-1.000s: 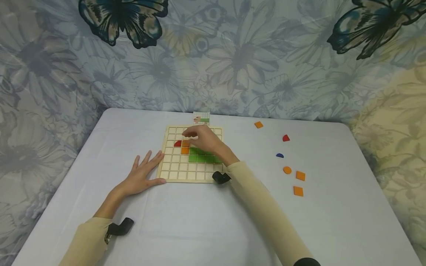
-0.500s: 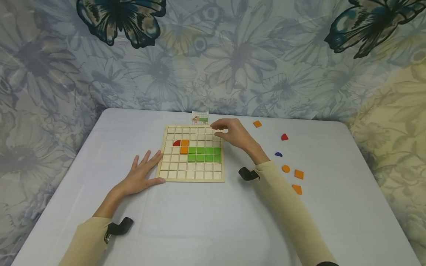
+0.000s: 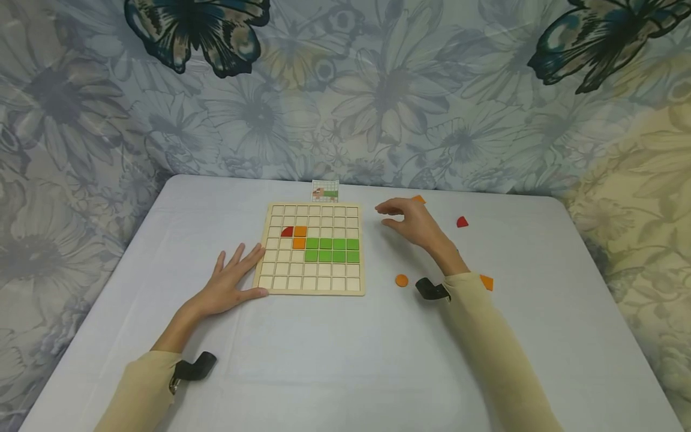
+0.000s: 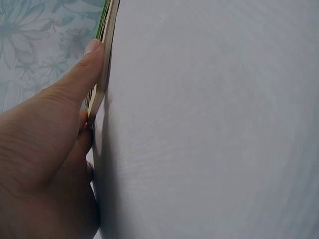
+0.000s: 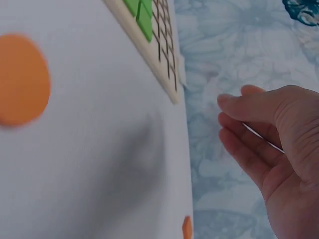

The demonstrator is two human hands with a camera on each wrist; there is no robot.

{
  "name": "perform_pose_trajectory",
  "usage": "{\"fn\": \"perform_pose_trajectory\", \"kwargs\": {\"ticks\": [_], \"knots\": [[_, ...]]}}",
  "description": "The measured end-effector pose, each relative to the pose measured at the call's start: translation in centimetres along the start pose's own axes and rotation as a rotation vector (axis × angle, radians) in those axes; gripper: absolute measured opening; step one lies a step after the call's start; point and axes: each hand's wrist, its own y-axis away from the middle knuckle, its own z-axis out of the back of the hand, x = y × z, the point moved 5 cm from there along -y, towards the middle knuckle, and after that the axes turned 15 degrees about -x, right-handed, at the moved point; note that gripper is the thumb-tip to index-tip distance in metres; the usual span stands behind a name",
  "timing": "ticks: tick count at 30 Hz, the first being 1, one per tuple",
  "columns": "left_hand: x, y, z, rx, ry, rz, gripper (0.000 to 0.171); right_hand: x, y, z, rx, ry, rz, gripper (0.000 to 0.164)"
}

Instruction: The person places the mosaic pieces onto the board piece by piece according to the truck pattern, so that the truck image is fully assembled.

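A wooden grid board (image 3: 281, 282) lies on the table, bearing a block of green squares (image 3: 332, 250), two orange squares (image 3: 299, 237) and a red quarter-circle (image 3: 288, 231). My left hand (image 3: 227, 288) is spread at the board's lower left corner, fingertips at its left edge, thumb on its front edge; the left wrist view shows the thumb (image 4: 82, 74) against that edge. Right of the board, my right hand (image 3: 415, 223) is raised over the table with loosely bent fingers. A gap shows between thumb and fingers, and I see nothing in them.
An orange circle (image 3: 402, 280) lies right of the board. Farther right are a red piece (image 3: 462, 222) and an orange square (image 3: 487, 282), partly behind the sleeve. Another orange piece (image 3: 419, 198) shows behind my right hand. A small pattern card (image 3: 325, 191) lies behind the board.
My right hand has moved from above the board rightward, off it. The near orange circle has come into sight, while the sleeve now hides some loose pieces. My left hand has stayed in place.
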Motion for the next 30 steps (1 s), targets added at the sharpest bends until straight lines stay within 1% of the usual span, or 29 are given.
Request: {"fn": "perform_pose_trajectory", "kwargs": {"ticks": [6,13,19,24,30], "knots": [[0.0,-0.1,-0.1,0.011,-0.012,0.002,0.096,-1.9,1.1,2.0,-0.057,0.011,-0.015,0.030],[0.1,-0.1,-0.2,0.018,-0.015,0.009,0.097,-4.1,2.3,3.9,-0.086,0.026,-0.056,0.030],[0.0,0.0,0.1,0.013,-0.009,0.008,0.096,-6.0,2.9,5.6,-0.108,0.084,-0.074,0.029],[-0.1,0.0,0.1,0.003,0.006,0.002,0.096,-7.6,3.4,7.4,-0.131,0.148,-0.100,0.028],[-0.3,0.1,0.1,0.006,0.006,-0.002,0.095,-9.3,4.5,9.5,-0.173,0.204,-0.135,0.027]]}}
